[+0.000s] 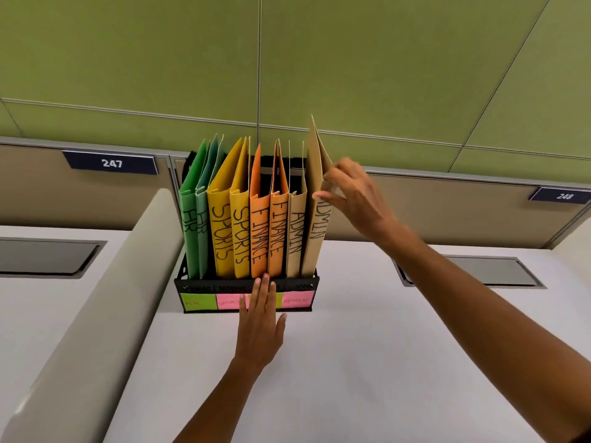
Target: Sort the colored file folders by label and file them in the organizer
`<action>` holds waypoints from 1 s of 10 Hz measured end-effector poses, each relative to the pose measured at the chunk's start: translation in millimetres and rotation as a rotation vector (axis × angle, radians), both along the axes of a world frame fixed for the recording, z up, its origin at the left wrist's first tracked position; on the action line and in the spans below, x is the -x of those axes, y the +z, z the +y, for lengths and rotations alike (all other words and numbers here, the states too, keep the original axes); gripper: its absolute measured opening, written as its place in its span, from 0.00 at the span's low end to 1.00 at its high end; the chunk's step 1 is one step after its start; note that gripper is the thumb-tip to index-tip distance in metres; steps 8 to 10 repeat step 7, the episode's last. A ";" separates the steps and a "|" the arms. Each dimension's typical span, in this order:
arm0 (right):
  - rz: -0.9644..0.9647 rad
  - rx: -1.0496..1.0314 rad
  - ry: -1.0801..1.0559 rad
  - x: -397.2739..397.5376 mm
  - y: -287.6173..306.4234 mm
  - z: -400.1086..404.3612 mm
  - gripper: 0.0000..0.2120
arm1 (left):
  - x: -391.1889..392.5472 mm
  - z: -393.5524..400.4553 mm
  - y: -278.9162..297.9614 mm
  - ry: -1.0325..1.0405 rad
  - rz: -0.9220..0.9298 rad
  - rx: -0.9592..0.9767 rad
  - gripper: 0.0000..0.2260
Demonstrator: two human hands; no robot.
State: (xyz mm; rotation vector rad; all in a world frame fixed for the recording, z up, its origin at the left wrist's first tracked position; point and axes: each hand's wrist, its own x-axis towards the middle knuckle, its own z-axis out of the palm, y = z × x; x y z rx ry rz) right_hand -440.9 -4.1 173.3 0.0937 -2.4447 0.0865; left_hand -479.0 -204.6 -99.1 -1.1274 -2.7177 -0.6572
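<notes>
A black mesh organizer (204, 286) stands on the white desk and holds several upright folders. From left to right they are two green HR folders (189, 231), two yellow SPORTS folders (220, 228), two orange FINANCE folders (259, 231) and a tan ADMIN folder (295, 231). A second tan ADMIN folder (315, 193) stands tilted at the far right, raised higher than the rest. My right hand (355, 199) pinches its upper right edge. My left hand (260, 327) lies flat with straight fingers against the organizer's front, covering part of the sticky-note labels (297, 300).
The white desk (351, 362) spreads in front of the organizer. A grey curved divider (105, 298) runs along the left. Behind are beige panels with number plates 247 (112, 163) and 248 (564, 196), and green wall panels. Grey cable hatches (499, 271) sit in the desk at both sides.
</notes>
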 end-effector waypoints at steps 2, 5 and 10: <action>-0.045 0.068 -0.117 -3.2 -46.0 2.9 0.14 | 0.7 -1.2 -0.5 -0.010 -0.020 0.016 0.30; -0.102 0.131 -0.195 -22.0 -57.3 -7.8 0.33 | -5.0 -5.8 9.2 -0.001 -0.053 0.111 0.33; -0.100 0.201 -0.251 -64.4 -95.3 -23.2 0.36 | -31.9 -15.4 19.3 -0.004 -0.031 0.069 0.34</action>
